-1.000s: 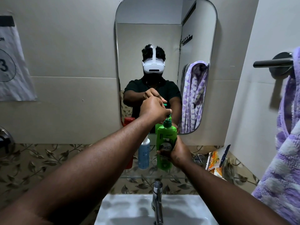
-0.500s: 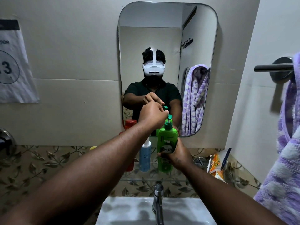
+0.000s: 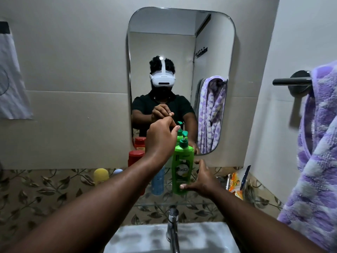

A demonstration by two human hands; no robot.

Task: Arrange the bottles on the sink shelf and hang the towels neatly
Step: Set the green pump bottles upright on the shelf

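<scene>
One glossy green pump bottle (image 3: 182, 168), seemingly glass shelf (image 3: 204, 200)

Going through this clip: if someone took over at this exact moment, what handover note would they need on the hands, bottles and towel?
Hands: the left hand is raised by the pump of the green bottle, fingers curled, holding nothing visible. The right hand is open, with its thumb touching the green bottle low down and its fingers spread off it.
Things: the green bottle stands upright on the shelf. The blue bottle and red bottle are to its left, partly hidden by the left arm. The towel hangs on the bar and looks bunched.
Done: green bottle placed.
Left: check the row, straighten the towel.
</scene>
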